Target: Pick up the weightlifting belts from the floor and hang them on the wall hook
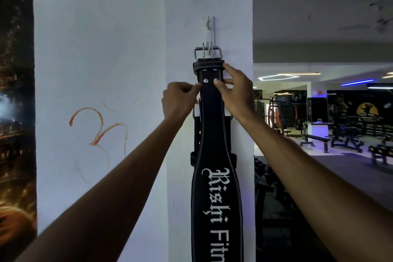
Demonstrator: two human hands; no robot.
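The long black leather weightlifting belt with white stitching and white gothic lettering (215,198) is hanging down the white pillar face, its silver double-prong steel buckle (207,53) sitting just under the small clear plastic wall hook (208,27). The buckle frame appears to be catching on the lower tip of that hook, though the hook is transparent and how deeply the metal is seated cannot be told.

Below the buckle, both hands are working the narrow strap. The left hand (178,100) is pinching the strap's left edge between thumb and fingertips; the right hand (234,89) is gripping the right edge, its fingertips resting on the face near a rivet. Each grip is closed on the belt.

Behind the belt and below the hands, a second black belt (196,134) is partly showing, apparently hung from something lower down that is hidden.

The main risk is letting go while the buckle is only perched on the hook's tip: the heavy wide section would likely be dragging it off and dropping it to the floor. A downward tug while straightening could also be straining the small hook. Swinging the front belt sideways might be knocking the one behind it loose.
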